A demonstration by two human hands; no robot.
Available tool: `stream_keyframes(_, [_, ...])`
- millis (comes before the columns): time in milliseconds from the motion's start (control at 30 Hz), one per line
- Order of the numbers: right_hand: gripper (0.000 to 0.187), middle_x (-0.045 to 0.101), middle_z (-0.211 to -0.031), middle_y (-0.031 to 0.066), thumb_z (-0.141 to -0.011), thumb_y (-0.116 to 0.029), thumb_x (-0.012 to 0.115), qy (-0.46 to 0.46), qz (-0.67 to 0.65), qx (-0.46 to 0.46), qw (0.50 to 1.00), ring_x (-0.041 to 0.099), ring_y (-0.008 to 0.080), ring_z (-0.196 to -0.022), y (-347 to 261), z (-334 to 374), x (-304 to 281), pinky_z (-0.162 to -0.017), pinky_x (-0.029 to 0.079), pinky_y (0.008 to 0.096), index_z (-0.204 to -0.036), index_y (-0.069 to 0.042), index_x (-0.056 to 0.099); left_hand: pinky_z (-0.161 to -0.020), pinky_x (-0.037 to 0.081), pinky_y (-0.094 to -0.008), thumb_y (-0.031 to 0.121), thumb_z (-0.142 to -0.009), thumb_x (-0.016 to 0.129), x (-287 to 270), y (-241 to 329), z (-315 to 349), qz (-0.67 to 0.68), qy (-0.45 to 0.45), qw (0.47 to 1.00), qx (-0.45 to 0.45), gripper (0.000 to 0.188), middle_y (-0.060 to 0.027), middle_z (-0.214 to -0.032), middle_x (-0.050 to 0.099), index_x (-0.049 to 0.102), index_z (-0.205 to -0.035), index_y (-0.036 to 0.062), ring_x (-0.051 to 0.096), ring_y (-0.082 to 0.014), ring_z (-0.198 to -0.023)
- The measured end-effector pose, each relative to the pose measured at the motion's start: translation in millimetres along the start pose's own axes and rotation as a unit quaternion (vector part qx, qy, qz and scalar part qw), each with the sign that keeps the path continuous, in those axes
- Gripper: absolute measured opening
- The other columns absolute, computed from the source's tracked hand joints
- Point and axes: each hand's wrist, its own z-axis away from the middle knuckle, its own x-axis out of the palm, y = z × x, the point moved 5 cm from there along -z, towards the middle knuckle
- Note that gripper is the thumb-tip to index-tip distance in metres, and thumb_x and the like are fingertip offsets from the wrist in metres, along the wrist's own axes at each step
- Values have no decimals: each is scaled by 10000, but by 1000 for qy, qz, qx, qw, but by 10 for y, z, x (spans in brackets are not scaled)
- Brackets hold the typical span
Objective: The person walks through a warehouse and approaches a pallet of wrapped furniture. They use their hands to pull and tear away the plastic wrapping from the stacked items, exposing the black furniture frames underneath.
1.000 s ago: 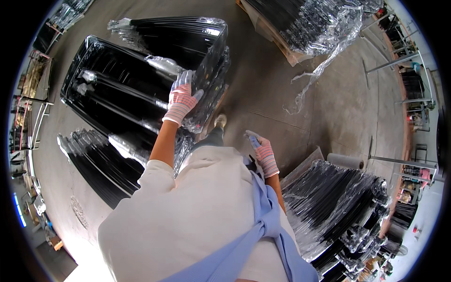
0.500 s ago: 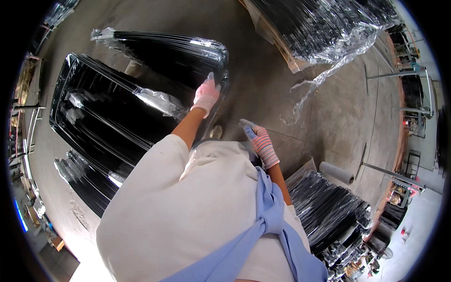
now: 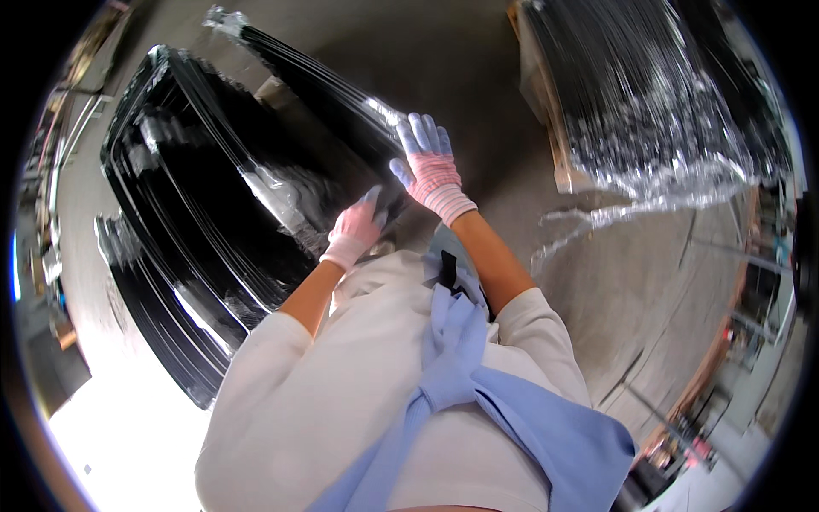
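A long stack of thin black parts in clear stretch film, the wrapped bundle (image 3: 320,85), slants from the upper left toward my hands. My right hand (image 3: 433,177), in a pink striped glove with grey-blue fingers, lies against its near end, fingers stretched and spread. Lower down, my left hand (image 3: 354,229), in a similar glove, is closed at the lower corner of that same end; its fingertips are partly hidden and blurred. Beside it on the left stand larger black wrapped stacks (image 3: 205,179), with a crumpled band of clear film (image 3: 277,198) over their near edge.
Another film-wrapped black stack (image 3: 631,94) stands on a wooden pallet (image 3: 559,149) at the upper right, with a loose film tail (image 3: 563,230) trailing on the concrete floor (image 3: 614,290). Metal racks (image 3: 742,252) line the right side.
My right hand has come up from my side onto the bundle's end. My left hand has moved lower on it. The bundle has swung to a steeper slant, and my view has turned.
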Motion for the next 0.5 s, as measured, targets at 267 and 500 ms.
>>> stream_keyframes(267, [686, 120, -1444, 157, -849, -252, 424, -251, -93, -94, 959, 261, 326, -1278, 441, -502, 504, -1058, 217, 390, -1400, -112, 40, -748, 466, -271, 242, -868, 505, -271, -87, 150, 150, 268, 950, -56, 256, -116, -872, 653, 632, -979, 49, 624, -189, -815])
stream_keyframes(500, [525, 223, -1430, 132, -904, -279, 444, -452, -604, -11, 656, 239, 205, -1304, 839, -612, 447, -1036, 216, 322, -1364, -90, 277, -764, 452, -238, 194, -879, 510, -63, -551, -65, 264, 413, 844, -217, 247, -78, -918, 655, 622, -999, 8, 599, -123, -806])
